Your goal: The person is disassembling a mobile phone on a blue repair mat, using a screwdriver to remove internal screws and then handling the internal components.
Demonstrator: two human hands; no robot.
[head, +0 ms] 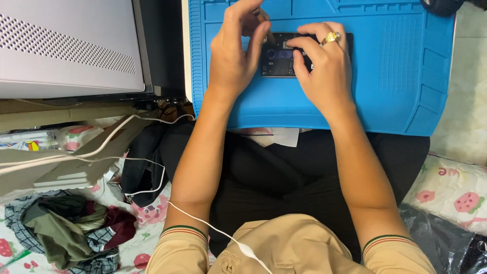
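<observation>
Nearest to us is our tan shirt (pixel 291 248), with a thin white cable (pixel 213 231) running across it toward the clutter on our left. Beyond our dark trousers (pixel 284 172) lies a blue work mat (pixel 395 66), and on it, near its far middle, a small dark device (pixel 279 61) with its inner parts showing. Our right hand (pixel 322 63), a gold ring (pixel 331 37) on one finger, rests flat over the device's right part, fingers spread and pressing down on it rather than closing round it. Our left hand (pixel 238 48) hovers over the device's left edge, thumb and fingers pinched together on a slim tool (pixel 265 25) whose tip points down at the device. To the left we see a grey perforated case (pixel 66 45), cardboard (pixel 61 157) and a heap of crumpled cloth (pixel 71 228) on a strawberry-print sheet (pixel 451 193).
</observation>
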